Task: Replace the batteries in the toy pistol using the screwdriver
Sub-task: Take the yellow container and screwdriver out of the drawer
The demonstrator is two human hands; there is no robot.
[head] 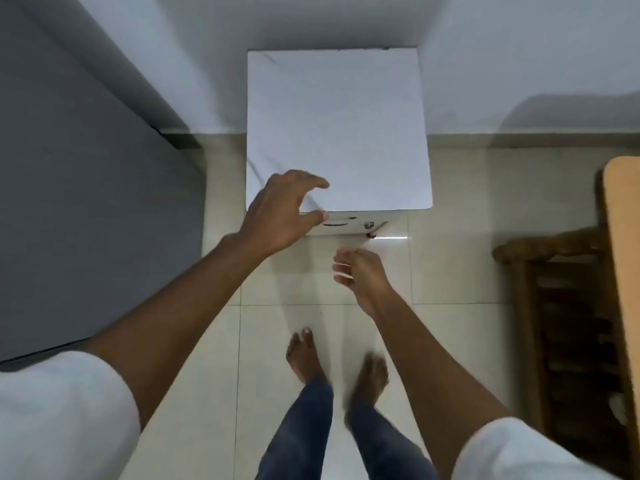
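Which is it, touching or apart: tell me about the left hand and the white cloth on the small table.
Touching. The head view shows the left hand with its thumb on the near edge of the white cloth.

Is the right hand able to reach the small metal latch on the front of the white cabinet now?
Probably yes. The right hand hangs just below the latch, and nothing lies between them. The left hand is over the cabinet's other front corner, out of the way.
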